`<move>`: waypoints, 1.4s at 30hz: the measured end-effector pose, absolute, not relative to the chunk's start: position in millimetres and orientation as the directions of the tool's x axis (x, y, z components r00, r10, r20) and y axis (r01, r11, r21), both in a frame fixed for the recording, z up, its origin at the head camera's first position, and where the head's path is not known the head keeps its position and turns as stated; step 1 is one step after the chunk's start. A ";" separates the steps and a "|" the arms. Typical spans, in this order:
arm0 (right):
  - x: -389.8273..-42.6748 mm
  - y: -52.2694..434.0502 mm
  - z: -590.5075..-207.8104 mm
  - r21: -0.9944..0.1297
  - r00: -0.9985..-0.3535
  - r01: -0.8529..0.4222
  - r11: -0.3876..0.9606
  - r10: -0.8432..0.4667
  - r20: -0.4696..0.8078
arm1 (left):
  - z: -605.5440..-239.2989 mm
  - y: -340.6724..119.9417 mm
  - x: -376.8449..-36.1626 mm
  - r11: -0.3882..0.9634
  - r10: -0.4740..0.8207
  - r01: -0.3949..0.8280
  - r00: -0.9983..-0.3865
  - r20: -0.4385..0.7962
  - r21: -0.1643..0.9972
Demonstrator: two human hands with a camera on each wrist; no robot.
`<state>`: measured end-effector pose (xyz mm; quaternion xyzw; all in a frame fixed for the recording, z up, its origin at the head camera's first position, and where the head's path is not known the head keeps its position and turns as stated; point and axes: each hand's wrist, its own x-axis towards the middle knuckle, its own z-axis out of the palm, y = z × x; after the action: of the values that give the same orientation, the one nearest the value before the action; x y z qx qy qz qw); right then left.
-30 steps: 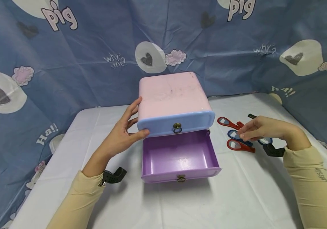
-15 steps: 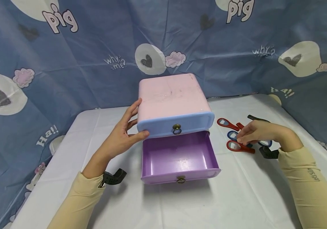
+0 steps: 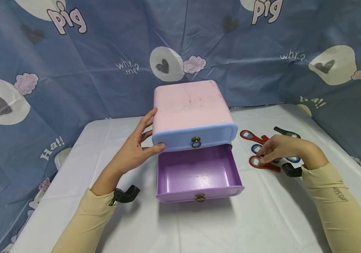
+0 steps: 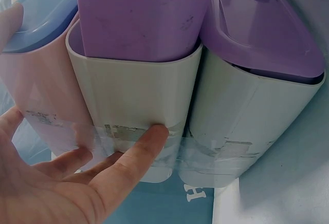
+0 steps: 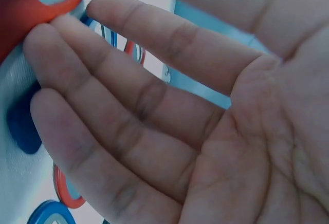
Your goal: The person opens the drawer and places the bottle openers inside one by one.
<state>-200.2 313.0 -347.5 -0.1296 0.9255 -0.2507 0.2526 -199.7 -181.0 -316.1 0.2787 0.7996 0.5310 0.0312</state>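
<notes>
A stacked drawer unit has a pink top casing, a blue top drawer and a purple drawer pulled out below. Another purple-fronted tier shows in the left wrist view. My left hand rests on the unit's left side, fingers spread and fairly straight, the thumb touching the blue drawer's front corner. At the right, my right hand pinches a red bottle opener by its ring end; in the right wrist view its fingertips lie against the red opener's edge. The thumb's grip is hidden there.
Around the right hand lie another red opener, a blue one, a black one and another blue one. A white cloth covers the table, with a blue printed curtain behind.
My right hand has moved left and slightly down onto the nearest red opener, which has shifted a little left and turned slightly. The black opener is now more exposed. My left hand stays put.
</notes>
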 end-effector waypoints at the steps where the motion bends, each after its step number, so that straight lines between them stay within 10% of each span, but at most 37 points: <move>1: -200.3 311.6 -347.6 -0.515 -0.839 -0.122 0.849 -0.365 -0.403 | -316.0 -180.7 -199.7 0.281 0.480 0.415 -0.842 0.247 0.865; 16: -194.0 281.4 -350.0 -0.372 -0.877 -0.192 0.908 -0.329 -0.350 | -313.0 -181.5 -199.1 0.283 0.477 0.379 -0.852 0.214 0.881; 42: -189.5 283.9 -337.7 -0.557 -0.831 -0.084 0.826 -0.366 -0.418 | -314.0 -182.4 -197.3 0.297 0.471 0.409 -0.849 0.240 0.863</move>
<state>-189.5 283.9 -337.7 -0.1225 0.9186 -0.2680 0.2633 -197.3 -182.4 -314.0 0.2732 0.8048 0.5261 0.0296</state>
